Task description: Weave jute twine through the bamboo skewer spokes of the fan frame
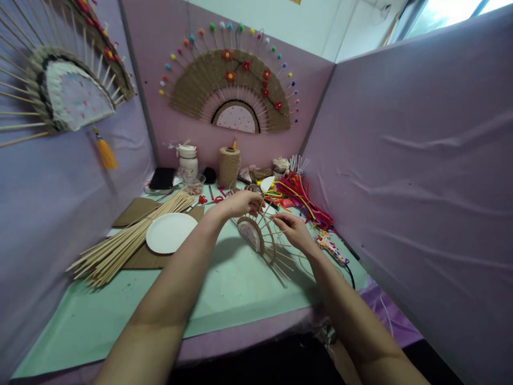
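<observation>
Wooden and probably light but fragile, the small fan frame [262,240] is best held by its half-round base [249,234]. In the head view it is over the green table [224,299], pale-centred, brown-rimmed, sticks [276,274] radiating. The left hand's [249,202] fingers seem to pinch upper sticks; the right hand [294,229] pinches what looks like twine [274,243].

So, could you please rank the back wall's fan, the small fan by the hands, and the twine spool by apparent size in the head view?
1. Back wall's fan
2. Small fan, including its spread sticks
3. Twine spool
</observation>
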`<action>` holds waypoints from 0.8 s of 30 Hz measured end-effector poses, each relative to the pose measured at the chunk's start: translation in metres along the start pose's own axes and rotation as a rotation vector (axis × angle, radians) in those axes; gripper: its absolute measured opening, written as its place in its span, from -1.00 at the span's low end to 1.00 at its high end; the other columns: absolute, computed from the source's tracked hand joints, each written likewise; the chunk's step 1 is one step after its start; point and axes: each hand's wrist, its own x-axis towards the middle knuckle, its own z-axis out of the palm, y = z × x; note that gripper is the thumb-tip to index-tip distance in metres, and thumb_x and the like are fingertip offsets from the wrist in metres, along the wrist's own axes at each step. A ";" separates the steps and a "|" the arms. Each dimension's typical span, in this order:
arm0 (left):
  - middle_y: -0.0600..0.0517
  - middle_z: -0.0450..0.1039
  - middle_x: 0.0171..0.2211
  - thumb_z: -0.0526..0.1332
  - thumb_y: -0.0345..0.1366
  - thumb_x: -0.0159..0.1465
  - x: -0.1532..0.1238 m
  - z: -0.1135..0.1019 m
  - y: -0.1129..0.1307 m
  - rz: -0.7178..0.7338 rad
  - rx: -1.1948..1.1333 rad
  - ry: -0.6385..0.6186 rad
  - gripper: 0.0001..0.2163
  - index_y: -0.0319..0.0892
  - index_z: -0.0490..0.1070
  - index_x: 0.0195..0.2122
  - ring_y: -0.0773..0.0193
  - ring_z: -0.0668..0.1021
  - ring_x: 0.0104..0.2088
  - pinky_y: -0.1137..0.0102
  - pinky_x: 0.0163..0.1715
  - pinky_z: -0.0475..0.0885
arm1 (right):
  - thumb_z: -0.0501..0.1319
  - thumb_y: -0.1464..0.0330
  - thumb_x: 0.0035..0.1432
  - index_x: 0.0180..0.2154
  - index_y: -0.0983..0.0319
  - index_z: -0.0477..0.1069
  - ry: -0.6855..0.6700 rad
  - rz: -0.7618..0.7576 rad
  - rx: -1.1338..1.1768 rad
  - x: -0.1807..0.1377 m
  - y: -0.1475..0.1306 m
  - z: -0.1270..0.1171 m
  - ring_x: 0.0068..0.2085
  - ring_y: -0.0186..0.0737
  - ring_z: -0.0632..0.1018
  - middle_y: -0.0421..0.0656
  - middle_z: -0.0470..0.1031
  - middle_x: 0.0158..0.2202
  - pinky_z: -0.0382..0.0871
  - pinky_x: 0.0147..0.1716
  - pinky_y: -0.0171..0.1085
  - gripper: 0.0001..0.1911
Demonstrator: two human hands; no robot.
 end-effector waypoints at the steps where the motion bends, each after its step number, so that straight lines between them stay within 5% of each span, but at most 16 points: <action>1: -0.02 0.55 -0.44 0.10 -0.60 0.04 0.000 -0.001 -0.001 0.007 0.020 -0.016 -0.75 -0.22 0.51 -0.38 0.31 0.56 -0.49 0.46 -0.48 0.41 | 0.19 0.24 0.15 -0.29 0.26 0.54 0.001 0.001 -0.001 0.001 -0.001 -0.001 -0.33 -0.21 0.52 -0.11 0.59 -0.33 0.36 -0.31 -0.27 -0.75; 10: -0.03 0.55 -0.31 -0.06 -0.69 -0.02 -0.001 -0.004 0.000 -0.017 0.160 -0.125 -0.57 -0.27 0.43 -0.20 0.39 0.55 -0.45 0.49 -0.42 0.42 | 0.19 0.19 0.13 -0.34 0.25 0.52 -0.014 0.013 0.007 0.000 -0.009 -0.004 -0.40 -0.24 0.45 -0.13 0.54 -0.39 0.31 -0.38 -0.29 -0.73; 24: 0.06 0.53 -0.42 0.12 -0.54 0.11 0.000 0.000 0.003 0.023 0.190 -0.062 -0.83 -0.24 0.45 -0.33 0.39 0.55 -0.46 0.51 -0.43 0.40 | 0.19 0.15 0.16 -0.30 0.26 0.51 -0.082 -0.020 -0.037 0.008 -0.021 -0.014 -0.47 -0.31 0.35 -0.17 0.46 -0.46 0.18 -0.49 -0.33 -0.70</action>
